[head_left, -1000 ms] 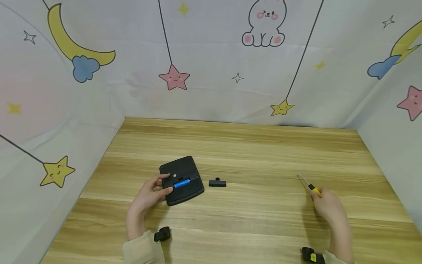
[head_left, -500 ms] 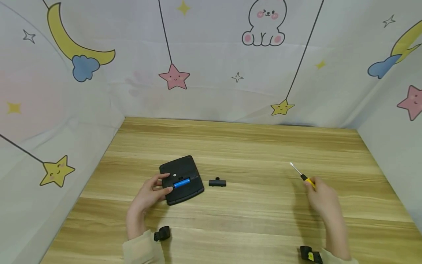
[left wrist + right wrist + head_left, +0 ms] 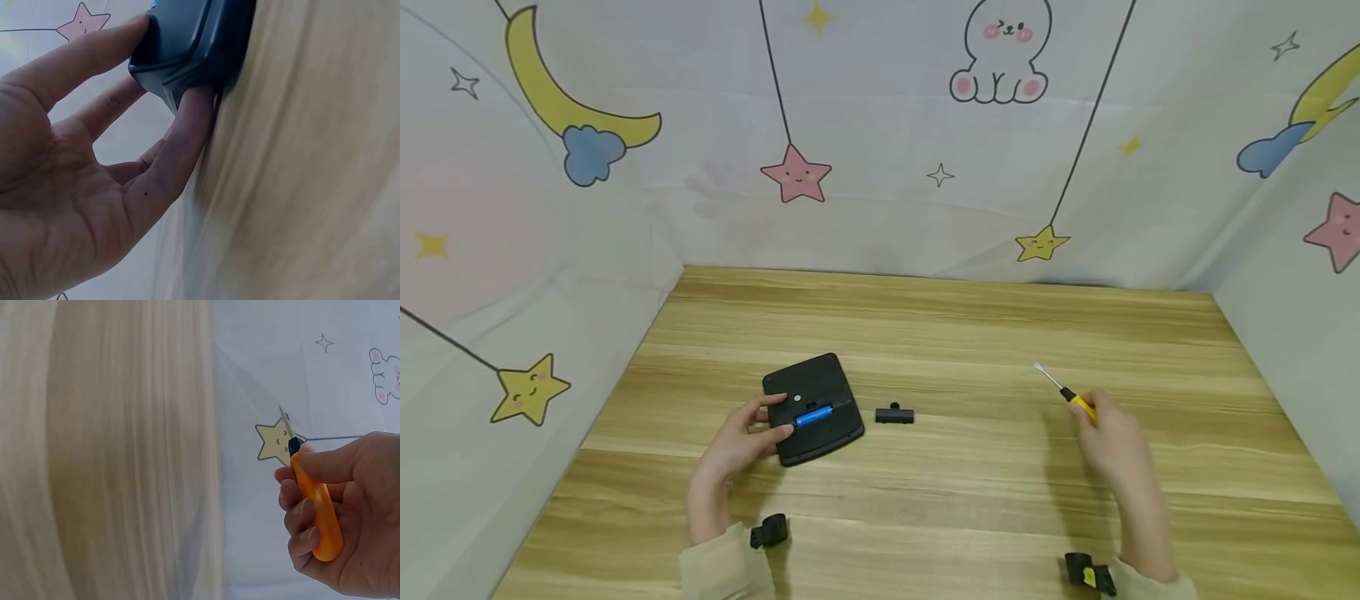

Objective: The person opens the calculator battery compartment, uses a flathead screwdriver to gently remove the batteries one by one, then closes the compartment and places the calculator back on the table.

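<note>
A flat black device [image 3: 831,383] lies on the table, its open battery slot facing up with a blue battery [image 3: 814,416] in it. My left hand [image 3: 741,437] grips the device by its left edge. In the left wrist view, the thumb [image 3: 94,53] lies on the upper face and a finger reaches under the edge. A small black battery cover [image 3: 894,415] with a tab sits just right of the device. Over the table's right part, my right hand [image 3: 1112,437] holds a screwdriver by its yellow handle [image 3: 320,515]; the metal shaft points forward and left.
The wood-grain table [image 3: 955,517] is bordered at the back and both sides by white cloth [image 3: 880,225] printed with stars, moons and a bear. A black wrist camera is strapped at each sleeve.
My right hand has moved left with the screwdriver, its tip now closer to the battery cover. My left hand, the device and the cover have stayed put.
</note>
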The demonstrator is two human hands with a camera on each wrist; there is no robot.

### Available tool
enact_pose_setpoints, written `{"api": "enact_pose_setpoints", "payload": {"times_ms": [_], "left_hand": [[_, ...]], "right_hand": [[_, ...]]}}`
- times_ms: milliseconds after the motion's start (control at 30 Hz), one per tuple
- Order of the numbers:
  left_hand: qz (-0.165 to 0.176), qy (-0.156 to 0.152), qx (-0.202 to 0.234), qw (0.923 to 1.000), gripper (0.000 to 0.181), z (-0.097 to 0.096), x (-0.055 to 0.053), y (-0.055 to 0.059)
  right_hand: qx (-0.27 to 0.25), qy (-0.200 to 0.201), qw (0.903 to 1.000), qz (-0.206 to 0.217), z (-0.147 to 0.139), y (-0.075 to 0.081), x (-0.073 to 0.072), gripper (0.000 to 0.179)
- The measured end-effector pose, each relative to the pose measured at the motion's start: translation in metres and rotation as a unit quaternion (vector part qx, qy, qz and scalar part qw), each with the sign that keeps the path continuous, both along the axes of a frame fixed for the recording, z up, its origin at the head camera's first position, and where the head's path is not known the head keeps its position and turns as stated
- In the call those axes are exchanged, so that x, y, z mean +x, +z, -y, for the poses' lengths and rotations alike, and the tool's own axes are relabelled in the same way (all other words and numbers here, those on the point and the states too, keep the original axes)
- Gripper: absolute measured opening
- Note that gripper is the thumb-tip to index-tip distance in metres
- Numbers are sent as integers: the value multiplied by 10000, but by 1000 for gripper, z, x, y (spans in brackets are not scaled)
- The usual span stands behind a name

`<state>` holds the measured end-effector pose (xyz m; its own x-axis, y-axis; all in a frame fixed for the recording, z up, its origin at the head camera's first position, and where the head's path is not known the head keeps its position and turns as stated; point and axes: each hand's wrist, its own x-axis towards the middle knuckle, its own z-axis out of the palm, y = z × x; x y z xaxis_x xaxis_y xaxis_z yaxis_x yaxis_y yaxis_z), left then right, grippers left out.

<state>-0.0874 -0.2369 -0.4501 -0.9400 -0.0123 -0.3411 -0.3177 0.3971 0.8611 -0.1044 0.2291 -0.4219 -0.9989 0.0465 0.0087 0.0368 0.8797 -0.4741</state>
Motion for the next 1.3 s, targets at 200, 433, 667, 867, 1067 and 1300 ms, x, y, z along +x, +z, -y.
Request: {"api": "enact_pose_setpoints", "payload": {"times_ms": [200,433,667,867,1067,1300], "left_hand": [[-18,-25,-1,10000,58,0,1,2],[7,4,8,10000,59,-1,1,2],[39,11,33,10000,59,0,1,1],[12,-6,23,10000,59,0,1,2],[27,49,49,10000,57,0,0,1],[72,87,37,9999,57,-1,0,3]], "right_hand": [[-67,-13,9995,-296,12,2,-3,27],[2,152,9986,-499,24,4,-6,25],[112,380,9972,-630,38,5,-8,21],[145,451,9971,-595,46,3,-8,20],[140,630,9957,-657,57,2,-6,17],[115,777,9941,-752,69,-3,-5,13]]}}
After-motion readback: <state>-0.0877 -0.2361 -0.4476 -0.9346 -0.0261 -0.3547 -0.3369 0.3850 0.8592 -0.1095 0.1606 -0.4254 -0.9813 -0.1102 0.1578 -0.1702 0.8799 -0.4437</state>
